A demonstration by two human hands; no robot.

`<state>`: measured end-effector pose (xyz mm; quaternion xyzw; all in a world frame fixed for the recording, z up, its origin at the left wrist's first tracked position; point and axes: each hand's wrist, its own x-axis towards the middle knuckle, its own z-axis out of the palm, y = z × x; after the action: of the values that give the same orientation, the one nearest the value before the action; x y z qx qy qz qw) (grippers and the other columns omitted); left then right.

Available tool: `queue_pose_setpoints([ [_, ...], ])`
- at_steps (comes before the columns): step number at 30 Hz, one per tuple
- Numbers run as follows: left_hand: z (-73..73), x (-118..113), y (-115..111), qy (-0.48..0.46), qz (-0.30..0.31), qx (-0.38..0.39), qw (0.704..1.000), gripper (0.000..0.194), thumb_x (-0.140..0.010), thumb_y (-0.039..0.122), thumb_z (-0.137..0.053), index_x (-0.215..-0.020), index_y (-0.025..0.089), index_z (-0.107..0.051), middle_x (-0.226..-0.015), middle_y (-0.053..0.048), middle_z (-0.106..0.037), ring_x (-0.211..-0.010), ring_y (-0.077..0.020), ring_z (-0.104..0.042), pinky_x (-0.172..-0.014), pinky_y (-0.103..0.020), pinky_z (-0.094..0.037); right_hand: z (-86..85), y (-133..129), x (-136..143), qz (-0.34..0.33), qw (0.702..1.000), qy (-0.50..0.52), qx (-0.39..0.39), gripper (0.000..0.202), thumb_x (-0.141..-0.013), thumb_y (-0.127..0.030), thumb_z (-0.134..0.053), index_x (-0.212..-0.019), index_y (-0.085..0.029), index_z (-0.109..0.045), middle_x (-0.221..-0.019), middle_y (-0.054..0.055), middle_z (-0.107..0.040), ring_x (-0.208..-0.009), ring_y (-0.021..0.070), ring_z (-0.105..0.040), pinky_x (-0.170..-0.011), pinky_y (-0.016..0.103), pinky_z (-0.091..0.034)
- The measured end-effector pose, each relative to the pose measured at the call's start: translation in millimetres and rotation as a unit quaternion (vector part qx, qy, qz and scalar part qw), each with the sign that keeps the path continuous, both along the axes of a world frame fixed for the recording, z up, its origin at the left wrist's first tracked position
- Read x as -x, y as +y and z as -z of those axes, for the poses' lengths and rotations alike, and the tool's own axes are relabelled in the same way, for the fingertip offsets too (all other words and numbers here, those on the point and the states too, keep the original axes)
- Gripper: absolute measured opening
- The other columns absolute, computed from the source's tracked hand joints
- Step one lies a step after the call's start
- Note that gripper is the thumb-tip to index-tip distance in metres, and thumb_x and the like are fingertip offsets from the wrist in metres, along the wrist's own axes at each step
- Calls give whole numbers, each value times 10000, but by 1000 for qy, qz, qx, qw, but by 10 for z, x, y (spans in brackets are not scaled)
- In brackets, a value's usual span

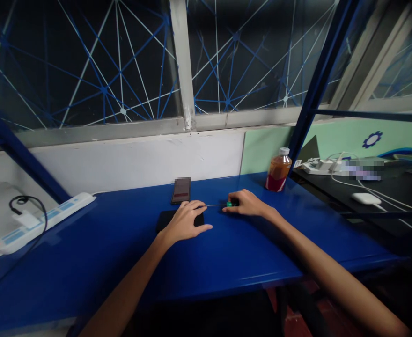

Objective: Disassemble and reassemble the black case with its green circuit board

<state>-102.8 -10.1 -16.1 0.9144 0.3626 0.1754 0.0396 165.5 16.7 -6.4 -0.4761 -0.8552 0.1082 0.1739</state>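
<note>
My right hand [246, 204] is closed around the green handle of a screwdriver [216, 205], whose thin metal shaft points left, low over the blue table. At the shaft's far end are the fingertips of my left hand [185, 220]; whether they touch the tip I cannot tell. The left fingers are stretched out, with the thumb well apart from them. Beneath that hand lies a flat black object [164, 219], partly covered, its kind unclear. Just behind it a smartphone [181, 189] lies on the table with its screen lit dimly.
On the blue table [121, 262], a white power strip [47, 222] with a black plug and cable lies at the left. A bottle of orange-brown drink [278, 169] stands at the back right. Beyond the blue frame post, a black table [332, 199] holds cables and a white charger [366, 199].
</note>
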Motion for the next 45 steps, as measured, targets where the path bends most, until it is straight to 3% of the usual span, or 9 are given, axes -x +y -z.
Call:
queue_pose_setpoints([
  [9,1,-34,-26,6,-10,10,1000,602,-875,576,-522,-1346,202,-493,-1387,-116,-499,-1280,-305,-437,-1046,-492,-342,-66,31,-111,41,999,23,-28,403,-807,-580,-591,-721,-186,-596,-636,10,-597,-551,123,-469,-528,263,-271],
  [15,49,-77,-14,28,26,32,999,721,-888,611,-464,-1472,226,-291,-1551,-99,-250,-1426,-303,-213,-1131,-527,-212,-99,33,-153,45,998,38,-34,397,-821,-565,-577,-720,-182,-589,-650,15,-597,-573,126,-482,-538,260,-281],
  [18,39,-52,7,29,16,30,999,795,-864,639,-479,-1492,218,-234,-1564,-109,-206,-1434,-305,-184,-1137,-526,-195,-101,33,-150,50,998,38,-24,391,-813,-559,-591,-715,-180,-589,-651,18,-595,-574,126,-476,-541,262,-285],
  [24,3,86,70,28,-16,48,998,927,-742,725,-569,-1472,223,-297,-1487,-150,-362,-1354,-355,-324,-1078,-528,-276,-122,17,-139,33,998,51,-11,400,-798,-559,-605,-680,-179,-571,-605,-2,-547,-544,113,-425,-516,260,-263],
  [30,4,116,102,30,-18,48,998,783,-750,692,-588,-1378,240,-467,-1353,-118,-530,-1217,-345,-473,-1005,-515,-339,-112,-17,-111,-32,994,65,76,410,-753,-562,-644,-645,-168,-617,-533,-40,-483,-505,92,-360,-498,251,-250],
  [36,-1,102,98,14,-18,35,999,740,-746,673,-609,-1340,242,-513,-1322,-105,-560,-1182,-333,-506,-975,-493,-372,-82,-77,-21,-92,984,66,140,362,-712,-519,-697,-664,-161,-675,-570,-31,-563,-505,87,-406,-494,237,-266],
  [45,-31,89,77,11,-20,41,999,721,-758,662,-608,-1330,231,-523,-1315,-113,-564,-1190,-332,-503,-979,-491,-376,-64,-83,8,-112,981,62,147,346,-710,-506,-708,-669,-163,-689,-555,-36,-566,-501,90,-432,-488,231,-270],
])
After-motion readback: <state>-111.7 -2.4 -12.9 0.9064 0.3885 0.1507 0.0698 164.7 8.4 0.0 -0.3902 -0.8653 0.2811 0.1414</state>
